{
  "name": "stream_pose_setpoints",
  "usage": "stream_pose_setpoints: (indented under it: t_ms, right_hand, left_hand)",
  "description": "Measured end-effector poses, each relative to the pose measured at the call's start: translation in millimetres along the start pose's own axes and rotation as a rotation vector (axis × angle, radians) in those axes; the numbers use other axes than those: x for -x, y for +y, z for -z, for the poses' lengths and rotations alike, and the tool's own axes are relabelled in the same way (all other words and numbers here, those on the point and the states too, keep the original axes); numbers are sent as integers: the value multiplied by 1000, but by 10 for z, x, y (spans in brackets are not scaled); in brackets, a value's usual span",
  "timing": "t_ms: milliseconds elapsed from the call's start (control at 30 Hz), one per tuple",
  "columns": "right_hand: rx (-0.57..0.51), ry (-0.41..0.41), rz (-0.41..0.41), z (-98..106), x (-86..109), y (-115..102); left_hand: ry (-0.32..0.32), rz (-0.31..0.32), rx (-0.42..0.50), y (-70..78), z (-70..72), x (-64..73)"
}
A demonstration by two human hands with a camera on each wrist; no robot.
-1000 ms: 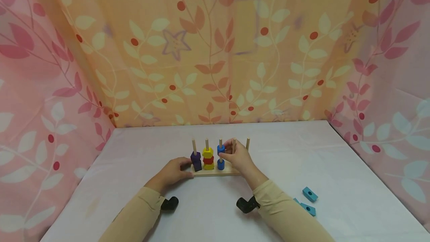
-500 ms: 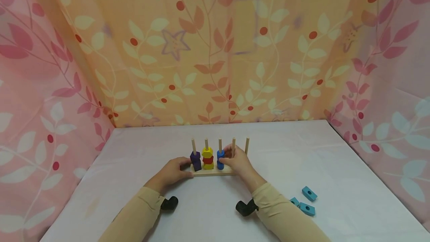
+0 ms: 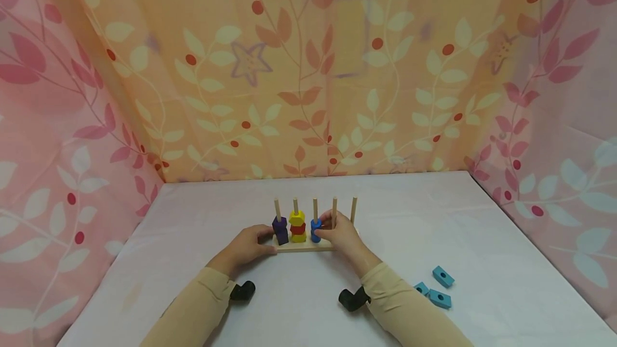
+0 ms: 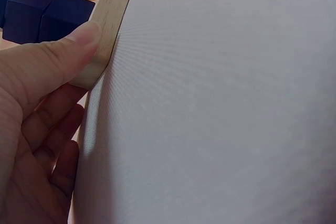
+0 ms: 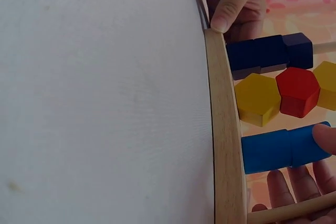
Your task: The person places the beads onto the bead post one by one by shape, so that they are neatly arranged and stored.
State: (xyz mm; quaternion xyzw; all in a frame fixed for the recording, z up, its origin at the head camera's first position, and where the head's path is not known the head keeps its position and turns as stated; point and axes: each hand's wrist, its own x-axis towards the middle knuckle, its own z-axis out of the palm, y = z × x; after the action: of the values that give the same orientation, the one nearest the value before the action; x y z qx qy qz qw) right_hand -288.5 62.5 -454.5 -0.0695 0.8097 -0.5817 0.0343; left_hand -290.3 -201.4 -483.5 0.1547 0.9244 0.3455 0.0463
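My left hand (image 3: 248, 243) grips the left end of a wooden peg board (image 3: 302, 248); its thumb lies on the board's edge in the left wrist view. Purple blocks (image 4: 58, 17) fill the lower part of the first peg, close to that thumb. On the second peg, a red block (image 5: 297, 92) sits between yellow blocks (image 5: 258, 98). My right hand (image 3: 344, 235) pinches the upper blue block (image 5: 308, 144) on the third peg, right against another blue block (image 5: 266, 151). The fourth peg (image 3: 335, 212) rises in front of the right fingers. Bare wood shows on the fifth peg (image 3: 354, 210).
Several teal blocks (image 3: 443, 277) with holes lie on the white tabletop (image 3: 193, 213), beside the right sleeve (image 3: 409, 304). Black wrist-worn pieces (image 3: 354, 299) stick out below both cuffs. Flowered curtains (image 3: 308, 68) enclose the back and sides.
The right hand has lowered the upper blue block down the third peg until it meets the one below. The left hand keeps its grip on the board's end.
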Motion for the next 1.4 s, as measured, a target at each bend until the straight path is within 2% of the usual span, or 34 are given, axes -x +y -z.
stream_pose_setpoints:
  t_ms: [133, 200, 367, 467, 633, 767, 867, 1033, 1400]
  right_hand:
    - [1, -12, -1, 39, 40, -26]
    - [1, -30, 2, 87, 110, -117]
    - [-11, -49, 56, 190, 184, -144]
    - [-9, -48, 68, 240, 199, -85]
    - [-48, -108, 79, 414, 349, -134]
    - [-46, -161, 102, 627, 470, -166]
    - [-21, -167, 104, 822, 542, -160]
    - [34, -143, 110, 1181, 634, -120]
    - [196, -82, 21, 1877, 848, 73]
  left_hand:
    - [-7, 22, 13, -1, -7, 4]
    - [-7, 34, 19, -1, -10, 5]
    - [5, 23, 24, -3, -9, 5]
    - [7, 23, 21, 1, -7, 5]
    - [3, 23, 14, 10, -5, 4]
    - [8, 29, 15, 9, -9, 2]
    - [9, 36, 21, 4, -13, 2]
    - [14, 29, 25, -1, -12, -1]
    - [12, 21, 28, 19, -14, 9]
